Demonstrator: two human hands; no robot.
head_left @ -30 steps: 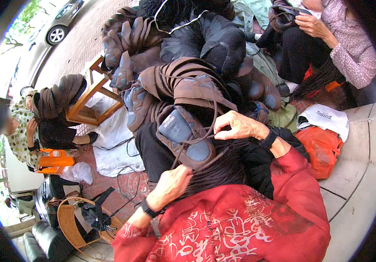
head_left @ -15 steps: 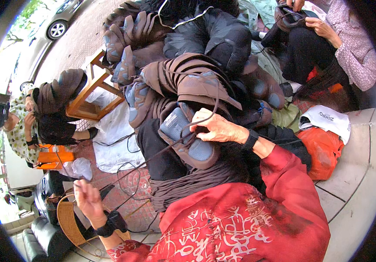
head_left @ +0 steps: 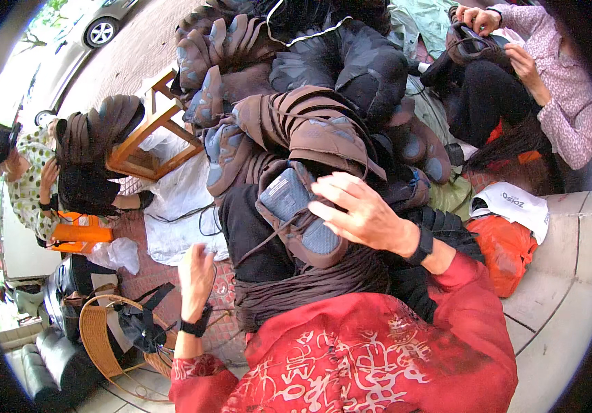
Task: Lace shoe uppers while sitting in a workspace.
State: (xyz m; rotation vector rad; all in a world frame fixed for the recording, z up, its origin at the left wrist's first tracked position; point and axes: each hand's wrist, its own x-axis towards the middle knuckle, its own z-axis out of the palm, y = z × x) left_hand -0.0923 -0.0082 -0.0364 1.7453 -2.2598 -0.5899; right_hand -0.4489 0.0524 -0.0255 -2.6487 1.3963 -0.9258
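Observation:
A brown shoe upper (head_left: 286, 199) with a grey-blue tongue rests on my lap, its toe toward me. My right hand (head_left: 371, 219) is over its right side, fingers stretched out and apart, with nothing visibly held. A thin dark lace (head_left: 268, 239) runs from the upper's eyelets down to the left over black cloth. Left of the upper and apart from it, my left hand (head_left: 197, 281) is raised; its fingers are smeared by motion. A thick bundle of brown laces (head_left: 309, 292) lies across my lap. Nested brown uppers (head_left: 323, 134) are stacked just beyond the one on my lap.
More uppers (head_left: 340, 65) are heaped farther back. A wooden stool (head_left: 155, 131) stands left. One co-worker (head_left: 31, 175) sits far left; another, at the right, has hands on a shoe upper (head_left: 471, 45). An orange bag (head_left: 502, 251) lies right, a wicker chair (head_left: 96, 337) lower left.
My left hand has moved right and up, toward the upper. My right hand has gone from gripping the lace to spread fingers. The lace stretched between my hands now lies slack.

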